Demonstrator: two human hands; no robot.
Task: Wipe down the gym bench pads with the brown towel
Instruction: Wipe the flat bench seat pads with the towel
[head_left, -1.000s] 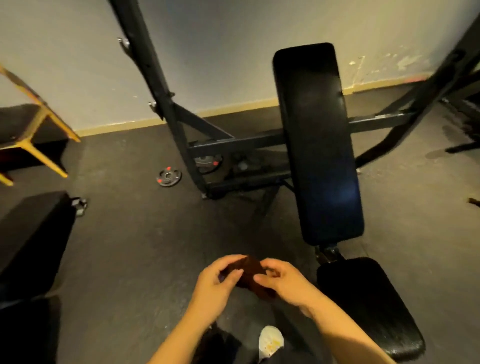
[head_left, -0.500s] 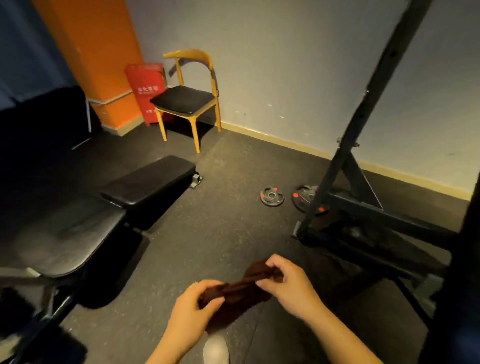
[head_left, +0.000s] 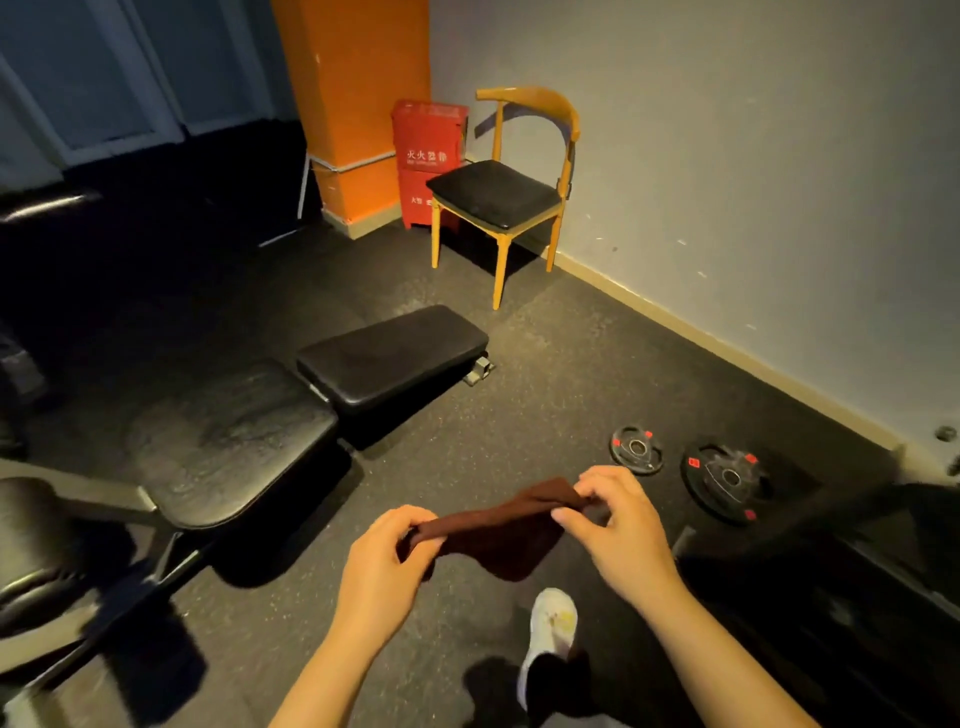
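The brown towel (head_left: 501, 530) is stretched between my two hands over the dark floor, with a fold hanging down below. My left hand (head_left: 387, 564) pinches its left end and my right hand (head_left: 618, 525) pinches its right end. To the left lies a black gym bench: a long worn back pad (head_left: 228, 441) and a smaller seat pad (head_left: 389, 353) beyond it. The towel is held apart from both pads, to their right.
A wooden chair (head_left: 501, 200) with a black seat stands by the wall, next to a red box (head_left: 428, 161) and an orange pillar (head_left: 353, 104). Two weight plates (head_left: 636, 449) (head_left: 727, 480) lie on the floor at right. My white shoe (head_left: 550, 631) is below the towel.
The view has swung left from the upright rack bench to the flat bench and chair. My hands have drawn the bunched towel out into a longer strip.
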